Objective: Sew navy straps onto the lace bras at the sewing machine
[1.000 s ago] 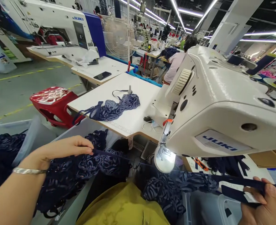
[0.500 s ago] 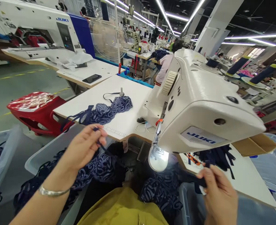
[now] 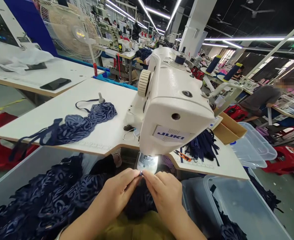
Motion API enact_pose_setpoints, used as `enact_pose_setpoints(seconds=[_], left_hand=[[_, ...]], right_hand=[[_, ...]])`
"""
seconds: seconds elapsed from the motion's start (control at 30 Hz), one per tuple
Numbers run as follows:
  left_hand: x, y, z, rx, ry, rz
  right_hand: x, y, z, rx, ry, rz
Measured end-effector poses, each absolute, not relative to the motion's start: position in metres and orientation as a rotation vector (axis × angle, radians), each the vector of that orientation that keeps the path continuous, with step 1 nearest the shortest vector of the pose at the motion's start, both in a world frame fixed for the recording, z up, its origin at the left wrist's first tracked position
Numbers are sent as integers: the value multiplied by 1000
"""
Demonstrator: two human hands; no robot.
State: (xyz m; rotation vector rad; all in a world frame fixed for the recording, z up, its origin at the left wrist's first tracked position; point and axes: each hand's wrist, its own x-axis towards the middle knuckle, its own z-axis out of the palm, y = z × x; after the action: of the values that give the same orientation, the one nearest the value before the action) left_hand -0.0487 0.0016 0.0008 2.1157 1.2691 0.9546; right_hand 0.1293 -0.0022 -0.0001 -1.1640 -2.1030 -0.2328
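Note:
Both my hands meet just in front of the lit arm end (image 3: 148, 163) of a white JUKI sewing machine (image 3: 177, 110). My left hand (image 3: 122, 185) is closed, thumb and forefinger pinching a small piece of navy bra strap (image 3: 141, 173). My right hand (image 3: 163, 190) pinches the same spot from the other side, fingertips almost touching the left ones. Most of the strap is hidden by the fingers. Below them, dark patterned navy bra fabric (image 3: 140, 200) hangs over my lap, partly covered by my wrists.
A navy bra (image 3: 87, 125) lies on the white tabletop (image 3: 69, 100) at left. Navy straps (image 3: 203, 146) and orange-handled snips (image 3: 184, 155) lie on the right. Bins of bras (image 3: 49, 196) stand at left and right (image 3: 237, 186). A phone (image 3: 55, 84) rests farther back.
My hands, wide apart before with a strap end in each, have come together at the machine's arm end. The view has turned to the right.

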Motion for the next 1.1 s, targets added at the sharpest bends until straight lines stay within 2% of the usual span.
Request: enact_pose_setpoints(seconds=[0.13,0.27,0.53,0.6,0.77,1.0,1.1], left_hand=[[-49,-2,-2,2705,1266,1120],[-48,-4,-3,3037,1345,1072],[-45,-6,-3,3018,1360,932],[-44,-6,-1,3004,1346,908],[-40,-4,-3,2934,1339,962],[-32,-7,-14,2762,1390,1030],[-34,-6,-17,2737,1299,1019]], right_hand=[[122,-1,2,-1187,-2042,-312],[118,-1,3,-1259,-2063,-157],[143,-6,11,-1267,-2154,708],[148,-6,13,-1286,-2147,749],[146,-6,12,-1283,-2033,593],[144,0,5,-1393,-1620,823],[146,2,1,-1375,-1611,874]])
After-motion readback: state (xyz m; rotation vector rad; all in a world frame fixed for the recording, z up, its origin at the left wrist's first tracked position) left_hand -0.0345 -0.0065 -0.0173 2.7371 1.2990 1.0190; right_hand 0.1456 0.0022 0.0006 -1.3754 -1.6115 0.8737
